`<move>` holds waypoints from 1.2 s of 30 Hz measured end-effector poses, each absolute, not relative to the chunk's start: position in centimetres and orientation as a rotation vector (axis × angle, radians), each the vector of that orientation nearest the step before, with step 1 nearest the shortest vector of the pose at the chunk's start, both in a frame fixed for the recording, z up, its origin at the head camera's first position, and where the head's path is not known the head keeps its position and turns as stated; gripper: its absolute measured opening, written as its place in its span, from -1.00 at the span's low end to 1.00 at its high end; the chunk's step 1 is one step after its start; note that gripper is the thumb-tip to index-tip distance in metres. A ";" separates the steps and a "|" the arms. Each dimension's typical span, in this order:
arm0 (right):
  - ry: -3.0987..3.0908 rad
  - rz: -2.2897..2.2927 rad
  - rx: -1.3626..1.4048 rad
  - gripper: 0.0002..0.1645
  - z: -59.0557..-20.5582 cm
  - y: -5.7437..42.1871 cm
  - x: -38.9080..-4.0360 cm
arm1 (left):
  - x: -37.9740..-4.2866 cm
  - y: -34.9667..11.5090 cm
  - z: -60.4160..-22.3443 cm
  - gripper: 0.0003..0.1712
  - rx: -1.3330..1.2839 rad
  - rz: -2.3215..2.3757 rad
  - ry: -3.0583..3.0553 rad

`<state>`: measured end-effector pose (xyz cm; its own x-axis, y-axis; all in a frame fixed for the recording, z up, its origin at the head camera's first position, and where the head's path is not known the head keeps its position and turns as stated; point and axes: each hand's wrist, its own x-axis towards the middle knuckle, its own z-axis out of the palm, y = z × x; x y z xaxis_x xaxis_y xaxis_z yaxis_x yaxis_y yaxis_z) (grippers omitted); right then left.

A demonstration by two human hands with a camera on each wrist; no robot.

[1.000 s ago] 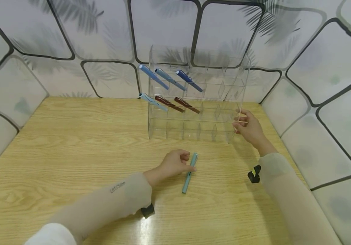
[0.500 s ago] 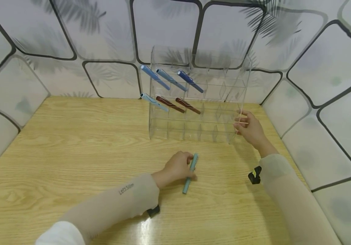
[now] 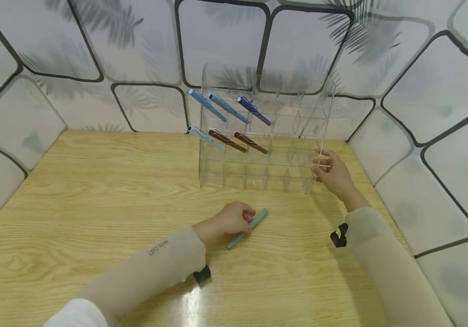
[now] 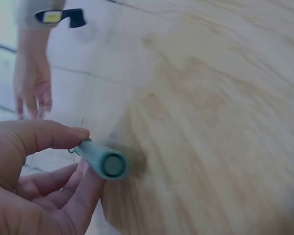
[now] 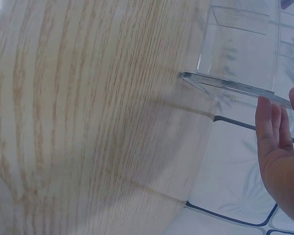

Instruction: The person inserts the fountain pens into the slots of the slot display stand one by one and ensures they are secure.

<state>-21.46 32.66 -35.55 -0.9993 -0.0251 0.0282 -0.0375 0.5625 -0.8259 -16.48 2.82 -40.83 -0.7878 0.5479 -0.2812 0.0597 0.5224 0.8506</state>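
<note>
Between thumb and fingers, my left hand (image 3: 235, 218) pinches a teal pen (image 3: 259, 218) close over the wooden table. The left wrist view shows one round end of the pen (image 4: 112, 165) facing the camera, with its clip near the thumb. My right hand (image 3: 333, 175) holds the right side panel of a clear acrylic pen rack (image 3: 254, 180); in the right wrist view its fingers (image 5: 265, 120) meet the panel's edge. Two tiers of the rack carry pens: blue ones above, including a dark blue pen (image 3: 254, 110), and a light blue pen (image 3: 206, 138) beside two brown pens (image 3: 227, 141) below.
The wood-grain table (image 3: 95, 190) reaches back to a wall covering (image 3: 144, 106) with dark outlines and leaf prints. Similar panels stand at left and right. A black camera mount (image 3: 202, 274) sits at the left wrist, another mount (image 3: 339, 235) at the right.
The left hand has closed its fingers on the teal pen, which has turned clockwise so its far end points further right. The right hand stays at the rack.
</note>
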 end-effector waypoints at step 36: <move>-2.772 1.448 0.074 -0.31 -36.0 33.0 -21.7 | -20.0 -6.6 -35.4 -0.73 0.055 2.087 2.283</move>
